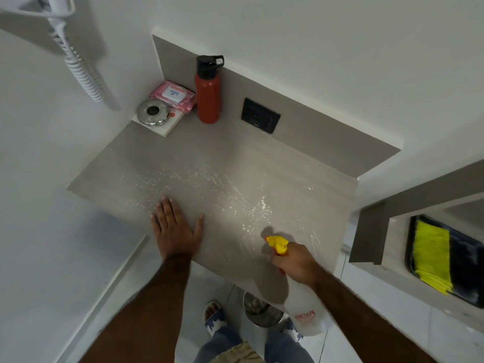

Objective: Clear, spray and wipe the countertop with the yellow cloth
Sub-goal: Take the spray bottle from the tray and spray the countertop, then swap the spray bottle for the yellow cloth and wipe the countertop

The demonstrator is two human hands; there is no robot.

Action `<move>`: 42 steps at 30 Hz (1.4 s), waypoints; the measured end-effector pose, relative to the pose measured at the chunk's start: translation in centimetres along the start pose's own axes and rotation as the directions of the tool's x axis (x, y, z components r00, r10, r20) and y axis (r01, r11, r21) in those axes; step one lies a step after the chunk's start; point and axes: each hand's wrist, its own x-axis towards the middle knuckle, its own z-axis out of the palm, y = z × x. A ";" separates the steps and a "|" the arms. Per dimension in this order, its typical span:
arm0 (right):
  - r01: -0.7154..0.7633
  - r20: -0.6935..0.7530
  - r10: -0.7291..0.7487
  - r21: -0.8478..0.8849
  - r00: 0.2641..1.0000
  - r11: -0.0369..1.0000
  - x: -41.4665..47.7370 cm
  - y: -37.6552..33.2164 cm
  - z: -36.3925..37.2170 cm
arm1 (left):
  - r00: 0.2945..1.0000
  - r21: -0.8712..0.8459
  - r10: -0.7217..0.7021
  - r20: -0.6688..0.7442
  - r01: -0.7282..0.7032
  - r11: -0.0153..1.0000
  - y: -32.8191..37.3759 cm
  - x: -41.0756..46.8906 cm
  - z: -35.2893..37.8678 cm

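At the far left a white wall-mounted appliance with a coiled cord (78, 61) hangs clear of the work; below it, in the back left corner of the desk (131, 163), sit a round steel dish (153, 112) on a white pad, a pink wipes pack (173, 96) just behind it, and a red bottle (207, 96) upright against the backsplash, so the clearing appears to have been a matter of pushing things into the corner; the left hand (176, 227) lies flat on the front of the desk, fingers spread and holding nothing, palm down on the surface; across the middle the desk glistens with droplets (235, 195), which suggests the spraying step is in hand or nearly done; the right hand (296, 263) has its grip closed round the neck of the spray bottle (306, 310), its yellow nozzle (278, 243) aimed over the wet patch; a dark wall socket (260, 115) sits on the backsplash beyond; at the far right the yellow cloth (432, 255) lies on a dark tray (466, 260) on a separate ledge, well apart from both hands; the next move likely calls for setting the bottle down, reaching right for the cloth, and wiping the wet area before it dries
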 end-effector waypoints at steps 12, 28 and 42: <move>-0.069 -0.213 0.121 0.239 0.970 0.969 1.6 3.7 -2.8 | 1.000 0.039 0.020 -0.018 -0.020 0.999 0.7 -0.4 -0.5; 0.259 -0.559 0.203 0.636 0.804 0.727 -3.9 18.7 -16.4 | 0.782 0.071 0.608 0.139 -0.620 0.782 26.9 -8.3 2.4; 0.471 -0.785 0.459 0.617 0.415 0.630 -7.2 40.0 -24.1 | 0.354 -0.024 0.895 0.270 -0.927 0.374 54.0 -21.0 10.9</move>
